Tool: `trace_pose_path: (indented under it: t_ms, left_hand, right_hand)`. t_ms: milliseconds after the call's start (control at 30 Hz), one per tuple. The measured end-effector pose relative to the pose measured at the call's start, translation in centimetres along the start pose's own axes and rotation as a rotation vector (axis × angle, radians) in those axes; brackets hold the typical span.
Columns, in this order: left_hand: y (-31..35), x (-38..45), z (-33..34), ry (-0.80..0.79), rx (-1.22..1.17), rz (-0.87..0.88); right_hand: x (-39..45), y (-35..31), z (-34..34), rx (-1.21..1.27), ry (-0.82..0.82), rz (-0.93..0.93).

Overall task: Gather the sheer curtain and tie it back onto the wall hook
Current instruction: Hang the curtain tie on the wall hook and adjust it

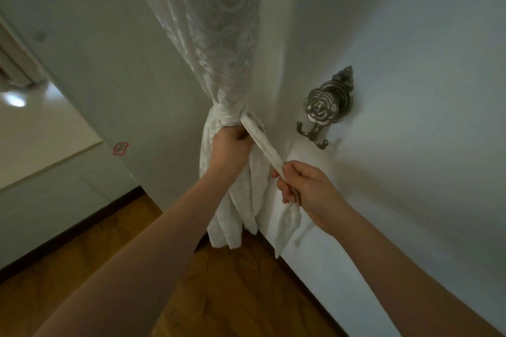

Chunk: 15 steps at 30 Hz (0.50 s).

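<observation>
Left hand (230, 145) at frame center: we grip the gathered sheer curtain (208, 44) just below the wrapped tie-back band (260, 142). Right hand (306, 189), lower right of center, pinches the band's taut end. Wall hook (323, 115) right of bundle, not touching band.

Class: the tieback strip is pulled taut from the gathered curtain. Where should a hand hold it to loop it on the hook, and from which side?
Pinch the tieback near its free end, where the right hand has it, coming from the hook side. The strip runs taut and narrow there, while the left hand steadies the curtain bunch.
</observation>
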<state>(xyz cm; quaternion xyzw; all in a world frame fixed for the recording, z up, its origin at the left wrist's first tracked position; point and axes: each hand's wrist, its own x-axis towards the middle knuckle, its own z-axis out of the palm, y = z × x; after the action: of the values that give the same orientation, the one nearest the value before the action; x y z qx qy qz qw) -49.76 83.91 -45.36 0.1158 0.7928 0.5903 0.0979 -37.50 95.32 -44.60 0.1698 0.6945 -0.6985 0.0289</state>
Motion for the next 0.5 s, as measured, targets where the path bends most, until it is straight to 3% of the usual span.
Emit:
trace_pose_path:
  t_ms: [100, 300, 500]
  left_hand:
    - [0.5, 1.6, 0.6, -0.036, 0.056, 0.005]
    - [2.4, 4.6, 1.2, -0.145, 0.101, 0.001]
    - [4.1, 4.2, 1.8, -0.262, -0.249, -0.115]
  right_hand:
    - [0.2, 0.6, 0.1, 0.081, 0.072, 0.030]
    - [1.3, 1.6, -0.8, 0.113, 0.403, 0.136]
    - [2.5, 1.0, -0.1, 0.041, 0.357, 0.096]
